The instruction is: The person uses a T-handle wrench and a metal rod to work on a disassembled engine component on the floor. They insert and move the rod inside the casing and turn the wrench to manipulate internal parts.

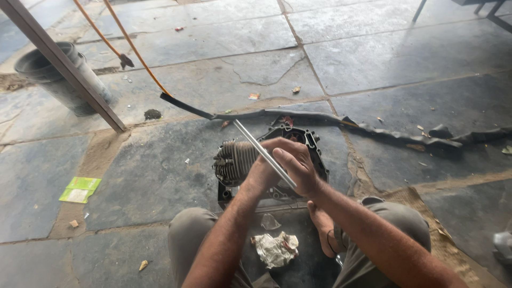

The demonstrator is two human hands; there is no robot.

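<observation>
**Engine on a stone floor, rod in hand**

On a cracked stone-slab floor (176, 176), a finned engine cylinder (234, 159) on its dark crankcase (312, 146) sits between the person's knees. The right hand (298, 166) pinches a thin metal rod (256, 144); the left hand (261, 173) closes beside it. The rod looks stiff, light and slick, best gripped mid-shaft; the engine looks heavy.

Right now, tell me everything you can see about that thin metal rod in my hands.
The metal rod is thin, straight, pale silver and looks bare. It slants from upper left down to lower right above the finned engine cylinder. The right hand grips its lower end; the left hand sits beneath its middle, contact unclear.
</observation>
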